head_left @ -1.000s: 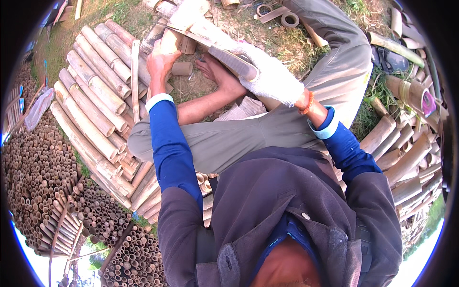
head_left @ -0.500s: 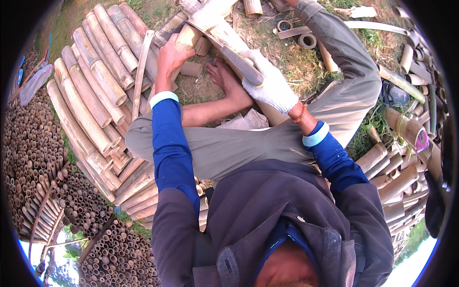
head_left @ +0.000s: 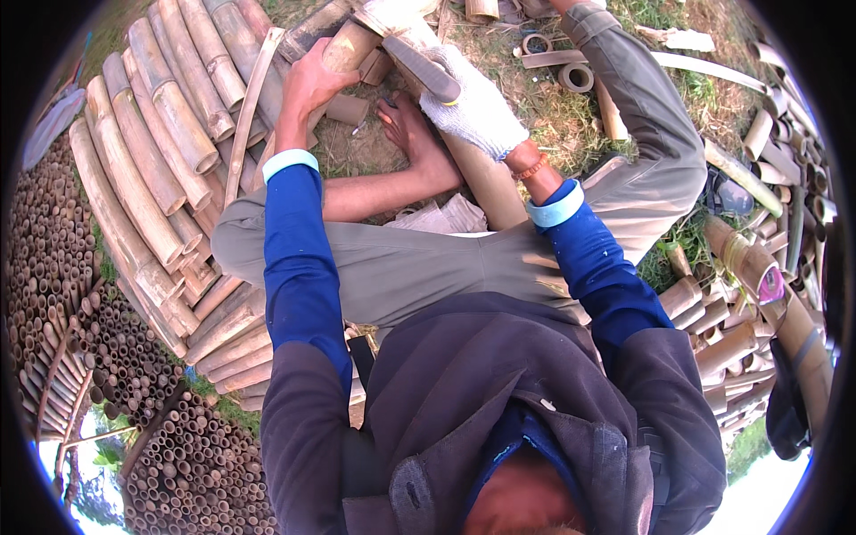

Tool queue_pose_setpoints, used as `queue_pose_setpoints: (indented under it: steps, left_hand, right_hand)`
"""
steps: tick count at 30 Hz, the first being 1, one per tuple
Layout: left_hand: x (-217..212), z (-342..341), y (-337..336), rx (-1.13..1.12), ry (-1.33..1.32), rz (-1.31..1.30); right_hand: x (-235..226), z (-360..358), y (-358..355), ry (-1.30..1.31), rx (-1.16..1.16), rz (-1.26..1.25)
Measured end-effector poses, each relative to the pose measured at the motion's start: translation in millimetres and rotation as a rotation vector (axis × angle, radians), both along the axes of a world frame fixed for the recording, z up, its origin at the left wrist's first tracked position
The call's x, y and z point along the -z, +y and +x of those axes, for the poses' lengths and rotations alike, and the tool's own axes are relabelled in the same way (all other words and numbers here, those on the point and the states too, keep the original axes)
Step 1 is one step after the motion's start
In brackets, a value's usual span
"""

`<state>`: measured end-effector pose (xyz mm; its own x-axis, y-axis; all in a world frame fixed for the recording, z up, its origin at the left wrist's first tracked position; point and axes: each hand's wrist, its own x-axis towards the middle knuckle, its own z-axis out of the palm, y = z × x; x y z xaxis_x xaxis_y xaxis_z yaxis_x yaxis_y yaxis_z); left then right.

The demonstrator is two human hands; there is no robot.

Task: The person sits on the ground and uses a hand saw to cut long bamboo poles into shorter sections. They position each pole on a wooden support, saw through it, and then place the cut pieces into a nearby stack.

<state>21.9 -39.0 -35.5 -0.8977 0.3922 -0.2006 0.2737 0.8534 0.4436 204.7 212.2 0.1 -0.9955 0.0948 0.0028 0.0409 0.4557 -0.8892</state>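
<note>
My bare left hand (head_left: 312, 82) is closed round the end of a short bamboo piece (head_left: 350, 49) near the top of the view. In a white knitted glove, my right hand (head_left: 477, 105) grips a long, flat tool (head_left: 422, 67) with a dark, rounded end. Its far part runs up toward the bamboo; the glove hides some of it, and its exact kind is unclear. Beneath the right hand a thick bamboo pole (head_left: 486, 183) slants between my legs. My bare foot (head_left: 410, 134) rests on the ground between the hands.
Split and whole bamboo lengths (head_left: 169, 116) are stacked at left, with a thin strip (head_left: 254, 116) leaning there. Many cut bamboo tubes (head_left: 192, 464) fill the lower left. More bamboo pieces (head_left: 727, 348) lie at right. Bamboo rings (head_left: 576, 78) sit on the grass beyond my leg.
The tool and my right hand have moved up and left, toward the bamboo piece. My left hand keeps its hold. The whole view has shifted slightly.
</note>
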Motion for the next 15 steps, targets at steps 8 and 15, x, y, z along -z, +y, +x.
queue_pose_setpoints:
  steps: [8, 15]
  left_hand:
    - [16.2, -3.1, -18.0, -0.007, 0.026, 0.034]
    - [-1.3, 3.0, -1.9, -0.012, -0.017, 0.031]
  right_hand:
    - [-61.4, 136.6, 40.4, -0.157, -0.033, -0.053]
    - [12.5, -8.9, -1.4, 0.055, -0.027, 0.031]
